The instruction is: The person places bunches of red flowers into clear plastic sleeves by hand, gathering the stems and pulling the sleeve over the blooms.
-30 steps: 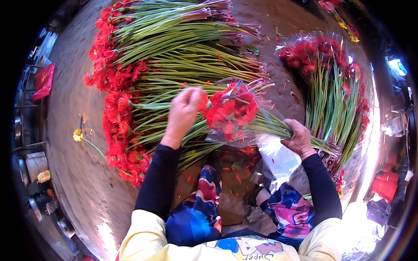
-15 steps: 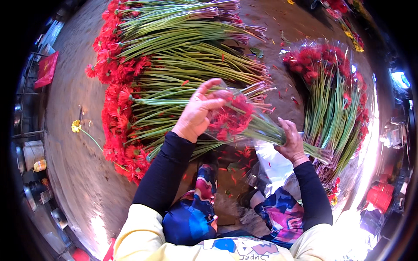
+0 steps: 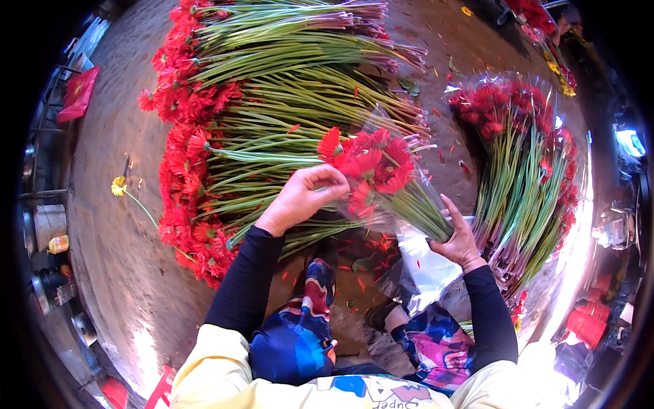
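A bunch of red gerberas (image 3: 381, 163) in a clear plastic sleeve (image 3: 430, 194) is tilted in front of me, blooms toward upper left. My right hand (image 3: 458, 238) is wrapped round its green stems. Close beside the blooms, my left hand (image 3: 306, 195) has its fingers curled to the thumb; what they pinch, if anything, is too small to make out. Under and beyond my left hand lie piles of loose red gerberas (image 3: 293, 102), heads to the left and stems to the right. One bloom sticks out past the others at the bunch's upper left.
Sleeved gerbera bunches (image 3: 514, 163) lie at the right. White plastic sheets (image 3: 426, 262) rest on the floor by my right leg. A yellow flower (image 3: 119, 186) lies at the left, and fallen petals and a leaf are scattered about. Red baskets (image 3: 587, 322) stand at the far right.
The bunch has turned more upright, and its blooms show more fully. My left hand has dropped lower and its fingers have closed. My right hand still holds the stems.
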The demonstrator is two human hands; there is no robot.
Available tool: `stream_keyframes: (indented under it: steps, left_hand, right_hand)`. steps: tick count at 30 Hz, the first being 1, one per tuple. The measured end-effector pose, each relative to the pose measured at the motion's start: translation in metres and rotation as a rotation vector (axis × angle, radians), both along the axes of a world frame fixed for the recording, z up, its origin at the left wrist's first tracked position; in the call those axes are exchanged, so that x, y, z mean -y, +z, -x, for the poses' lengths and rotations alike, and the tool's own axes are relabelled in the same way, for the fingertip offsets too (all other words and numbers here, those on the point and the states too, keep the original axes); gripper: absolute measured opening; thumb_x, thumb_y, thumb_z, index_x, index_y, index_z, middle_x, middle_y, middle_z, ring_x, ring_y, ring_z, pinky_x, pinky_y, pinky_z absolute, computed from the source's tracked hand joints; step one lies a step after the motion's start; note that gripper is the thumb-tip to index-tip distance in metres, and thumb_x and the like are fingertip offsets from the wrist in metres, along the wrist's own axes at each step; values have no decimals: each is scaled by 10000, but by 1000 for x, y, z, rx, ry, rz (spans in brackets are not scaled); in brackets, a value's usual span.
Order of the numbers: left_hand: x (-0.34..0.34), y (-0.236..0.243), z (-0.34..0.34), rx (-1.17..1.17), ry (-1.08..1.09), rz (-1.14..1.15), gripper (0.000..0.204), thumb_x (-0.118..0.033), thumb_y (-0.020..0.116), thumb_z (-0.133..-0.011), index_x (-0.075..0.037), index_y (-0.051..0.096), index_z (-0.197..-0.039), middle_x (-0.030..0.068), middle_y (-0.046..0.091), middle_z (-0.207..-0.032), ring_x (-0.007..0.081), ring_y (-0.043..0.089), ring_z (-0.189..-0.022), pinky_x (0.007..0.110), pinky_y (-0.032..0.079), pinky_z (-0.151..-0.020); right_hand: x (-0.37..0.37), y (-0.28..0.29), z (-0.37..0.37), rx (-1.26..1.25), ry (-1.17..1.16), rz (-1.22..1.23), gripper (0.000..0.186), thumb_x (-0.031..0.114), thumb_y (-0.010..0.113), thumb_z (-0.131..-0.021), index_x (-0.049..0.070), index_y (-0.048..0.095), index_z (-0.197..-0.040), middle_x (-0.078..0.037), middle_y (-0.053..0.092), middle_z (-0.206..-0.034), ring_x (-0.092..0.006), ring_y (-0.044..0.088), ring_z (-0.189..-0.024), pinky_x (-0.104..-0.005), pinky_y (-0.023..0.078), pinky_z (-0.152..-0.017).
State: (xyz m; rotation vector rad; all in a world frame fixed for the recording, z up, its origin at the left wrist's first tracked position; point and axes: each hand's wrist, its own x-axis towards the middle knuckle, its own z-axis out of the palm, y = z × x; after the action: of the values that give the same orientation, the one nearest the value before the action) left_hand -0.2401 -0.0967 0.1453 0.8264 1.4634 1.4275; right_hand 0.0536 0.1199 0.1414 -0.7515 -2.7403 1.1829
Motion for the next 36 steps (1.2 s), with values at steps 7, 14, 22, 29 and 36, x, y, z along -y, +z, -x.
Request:
stream_keyframes:
  steps: [7, 14, 22, 29, 36]
  left_hand:
    - [-16, -7, 16, 96, 389, -92, 66, -94, 617, -898, -45, 591, -934, -58, 495, -705, 22, 448, -614, 161, 407, -584]
    - [-29, 15, 38, 79, 394, -202, 101, -100, 601, -913, -58, 618, -1003, -100, 465, -741, 1, 360, -628, 169, 299, -545]
    - [-26, 21, 42, -468, -345, -87, 409, -57, 718, -774, -43, 535, -1139, 3, 625, -996, 113, 552, -1009, 286, 433, -907]
    - [-62, 36, 1, -100, -48, -77, 473, -58, 688, -813, -70, 533, -1260, 10, 578, -1111, 80, 542, -975, 231, 467, -814]
    - [-83, 4, -11, 52, 30, -175, 203, -98, 668, -844, -51, 589, -1025, 42, 627, -1004, 121, 576, -927, 285, 457, -842]
  right_hand:
    - [3, -12, 13, 293, -37, 188, 1086, 224, 820, -558, 207, 220, -1463, -177, 613, -1095, -307, 616, -1008, -379, 477, -897]
    - [6, -29, 4, 196, -133, 374, 701, 171, 740, -609, 70, 484, -1255, -98, 630, -1043, -219, 620, -936, -329, 482, -861]
    - [-27, 6, -15, 138, -146, 854, 494, 46, 702, -707, 9, 510, -1161, -35, 592, -840, -111, 576, -690, -263, 503, -587]
    - [-33, 13, -28, 203, -174, 798, 241, 67, 688, -696, -6, 576, -897, -57, 613, -728, -138, 594, -623, -283, 510, -579]
    - [-21, -9, -35, 206, -205, 926, 330, 53, 700, -697, -2, 552, -987, -63, 599, -761, -150, 596, -641, -289, 513, -582]
